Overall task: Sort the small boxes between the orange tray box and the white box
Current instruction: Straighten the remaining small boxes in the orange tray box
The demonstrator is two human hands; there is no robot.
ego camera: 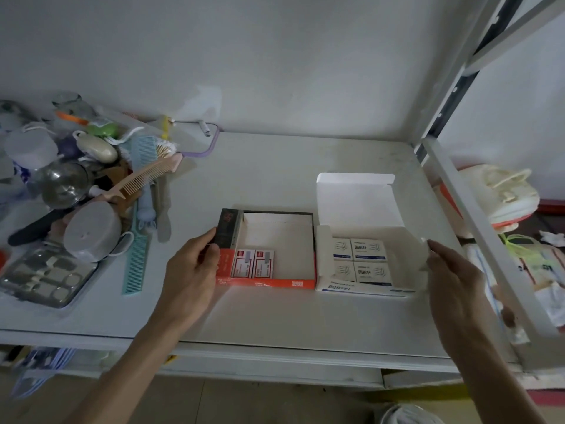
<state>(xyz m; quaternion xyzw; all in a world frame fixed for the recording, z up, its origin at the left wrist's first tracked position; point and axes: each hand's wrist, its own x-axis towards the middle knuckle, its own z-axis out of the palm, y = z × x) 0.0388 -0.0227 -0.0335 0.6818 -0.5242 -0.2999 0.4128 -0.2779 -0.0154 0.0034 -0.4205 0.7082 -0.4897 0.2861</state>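
An orange tray box [269,283] sits mid-shelf with two small red-and-white boxes [253,264] standing in its front left corner. Right beside it is a white box [360,291] with its lid flipped up behind; several small white boxes [368,249] with blue print lie inside. My left hand [191,267] grips the left wall of the orange tray box, thumb on its dark flap. My right hand [452,270] touches the right side flap of the white box with its fingertips.
On the left lies a heap of toiletries: a pink comb [143,179], a teal comb [136,264], a grey roll [91,232] and a manicure set [46,278]. A slanted metal frame bar [477,228] crosses on the right. The shelf edge [275,350] runs along the front.
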